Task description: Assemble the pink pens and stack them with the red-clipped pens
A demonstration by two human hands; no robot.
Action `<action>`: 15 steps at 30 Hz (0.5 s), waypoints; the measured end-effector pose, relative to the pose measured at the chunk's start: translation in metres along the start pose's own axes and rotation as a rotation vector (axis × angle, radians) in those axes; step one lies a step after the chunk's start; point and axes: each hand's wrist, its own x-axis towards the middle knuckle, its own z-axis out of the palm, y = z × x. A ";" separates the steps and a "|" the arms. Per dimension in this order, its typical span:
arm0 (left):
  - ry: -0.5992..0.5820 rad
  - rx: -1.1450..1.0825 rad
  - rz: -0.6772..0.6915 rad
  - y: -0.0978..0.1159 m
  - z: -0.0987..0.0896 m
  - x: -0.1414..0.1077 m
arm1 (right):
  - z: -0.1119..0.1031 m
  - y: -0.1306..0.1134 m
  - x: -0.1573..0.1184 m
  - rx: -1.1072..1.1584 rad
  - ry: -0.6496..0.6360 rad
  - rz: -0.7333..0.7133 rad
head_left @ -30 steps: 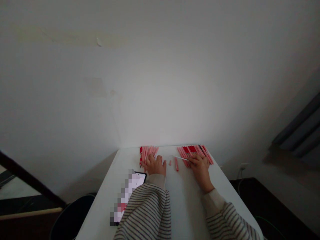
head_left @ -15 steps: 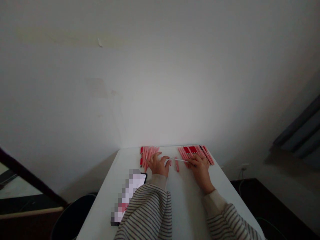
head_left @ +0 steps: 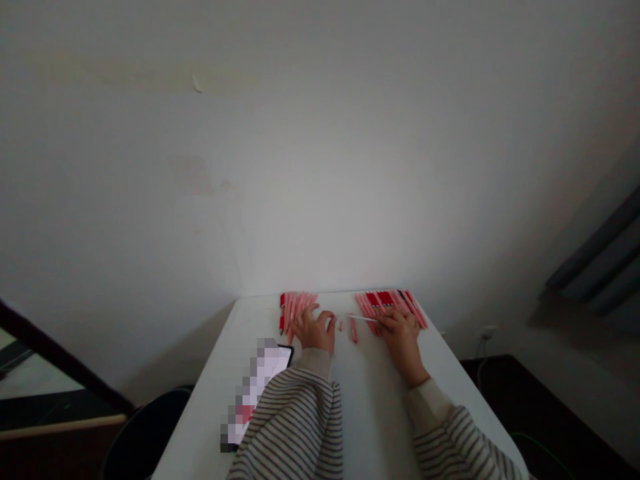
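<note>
My right hand (head_left: 397, 330) is closed on a thin white stick (head_left: 364, 318), which points left toward my other hand. The thumb and forefinger of my left hand (head_left: 316, 331) are pinched together near the stick's left end; whatever they hold is too small to make out. Below the stick lie a pink pen piece (head_left: 353, 329) and a tiny pink part (head_left: 341, 325). Several pink pens (head_left: 291, 313) lie beyond my left hand, with a red one at their left side. Another row of pink and red pens (head_left: 369, 305) lies beyond my right hand.
A phone (head_left: 263, 380) with a lit, partly blurred screen lies on the white table (head_left: 373, 413), left of my left sleeve. The wall (head_left: 320, 200) rises behind the table. A dark round bin (head_left: 145, 433) stands at the lower left.
My left thumb and forefinger have closed together and moved slightly left, away from the stick's end. The tiny pink part now shows fully. My right hand has barely moved.
</note>
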 end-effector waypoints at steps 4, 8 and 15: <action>-0.034 0.076 -0.054 0.000 0.000 -0.001 | -0.001 0.000 0.000 -0.002 0.017 0.026; -0.020 0.149 -0.051 0.003 -0.001 -0.004 | -0.001 -0.002 0.000 -0.012 0.011 0.027; -0.071 0.203 -0.074 0.006 -0.003 -0.007 | -0.002 -0.003 0.000 -0.002 -0.007 0.022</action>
